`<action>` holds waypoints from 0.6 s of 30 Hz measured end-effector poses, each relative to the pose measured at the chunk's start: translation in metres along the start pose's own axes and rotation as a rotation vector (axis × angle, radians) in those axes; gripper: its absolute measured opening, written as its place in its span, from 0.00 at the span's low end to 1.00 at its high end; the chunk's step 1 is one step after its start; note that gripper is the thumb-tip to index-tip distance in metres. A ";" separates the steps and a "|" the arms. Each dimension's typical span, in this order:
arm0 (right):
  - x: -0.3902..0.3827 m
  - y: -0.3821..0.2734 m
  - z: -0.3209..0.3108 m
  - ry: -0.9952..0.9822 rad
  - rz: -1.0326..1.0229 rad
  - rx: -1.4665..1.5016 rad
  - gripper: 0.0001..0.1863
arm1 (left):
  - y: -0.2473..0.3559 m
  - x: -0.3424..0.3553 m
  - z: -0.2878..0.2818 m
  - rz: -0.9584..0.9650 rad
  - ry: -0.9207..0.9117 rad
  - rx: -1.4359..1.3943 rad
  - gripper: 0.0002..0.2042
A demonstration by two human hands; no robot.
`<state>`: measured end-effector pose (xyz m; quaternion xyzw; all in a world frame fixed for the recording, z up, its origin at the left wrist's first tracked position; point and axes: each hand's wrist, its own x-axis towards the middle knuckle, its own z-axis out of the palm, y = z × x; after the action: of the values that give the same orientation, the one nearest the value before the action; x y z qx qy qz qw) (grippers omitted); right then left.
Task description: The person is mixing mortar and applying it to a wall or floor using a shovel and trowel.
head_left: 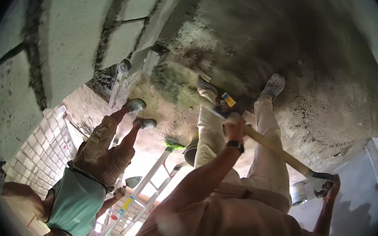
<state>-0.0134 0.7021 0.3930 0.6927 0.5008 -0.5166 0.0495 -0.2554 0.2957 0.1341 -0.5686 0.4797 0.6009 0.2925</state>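
Across the dim, rough floor [332, 75], I have a pale block wall [74, 33] closing off the upper left, a co-worker [75, 201] on the left and a ladder [129, 202] between that person and the wearer. The shovel [272, 144] slants across the wearer's legs, its far end blurred by the grey heap [171, 83]; I can't tell whether it is loaded. I judge this a working stroke; the next move calls for firm grips and a low blade. I read open room ahead and right; leftward, the co-worker's feet crowd the heap. A pale bucket [298, 194] stands near the handle end. The left hand [234, 123] has its fingers wrapped round the shaft; the right hand's [331, 188] are clamped on the end grip. A yellow packet [228, 99] lies between the wearer's feet.
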 end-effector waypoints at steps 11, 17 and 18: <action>-0.213 -0.106 0.296 -0.613 0.000 -0.226 0.15 | 0.286 0.059 -0.277 0.247 -0.062 -0.046 0.14; -0.130 -0.174 0.183 -0.093 0.138 -0.040 0.17 | 0.142 -0.017 -0.100 -0.035 0.089 0.063 0.16; -0.113 -0.164 0.147 -0.060 0.060 -0.017 0.17 | 0.109 -0.007 -0.082 0.034 0.020 0.104 0.13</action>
<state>-0.2288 0.6245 0.4850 0.6913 0.4823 -0.5311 0.0859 -0.3188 0.1826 0.1765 -0.5503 0.5230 0.5741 0.3065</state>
